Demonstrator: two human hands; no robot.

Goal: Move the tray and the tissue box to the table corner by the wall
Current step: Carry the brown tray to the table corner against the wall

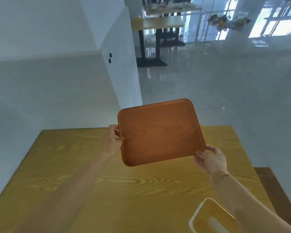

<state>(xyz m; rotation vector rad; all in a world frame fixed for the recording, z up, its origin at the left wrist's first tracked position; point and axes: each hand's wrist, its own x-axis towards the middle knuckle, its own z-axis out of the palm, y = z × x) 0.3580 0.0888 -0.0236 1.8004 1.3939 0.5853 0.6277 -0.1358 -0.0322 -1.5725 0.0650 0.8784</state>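
A brown wooden tray (160, 132) is held in the air above the far part of the yellow wooden table (107, 182), tilted toward me. My left hand (112, 140) grips its left edge. My right hand (211, 158) grips its near right corner. The tray carries nothing. The tissue box (210, 216), white-rimmed with a wooden top and a slot, stands on the table at the near right, partly hidden under my right forearm.
A white wall (40, 81) runs along the table's far and left sides, ending at a corner pillar (121, 73). Open tiled floor (217, 89) lies beyond the table on the right. Other tables (158, 24) stand far back. A dark bench (275, 190) sits at the right.
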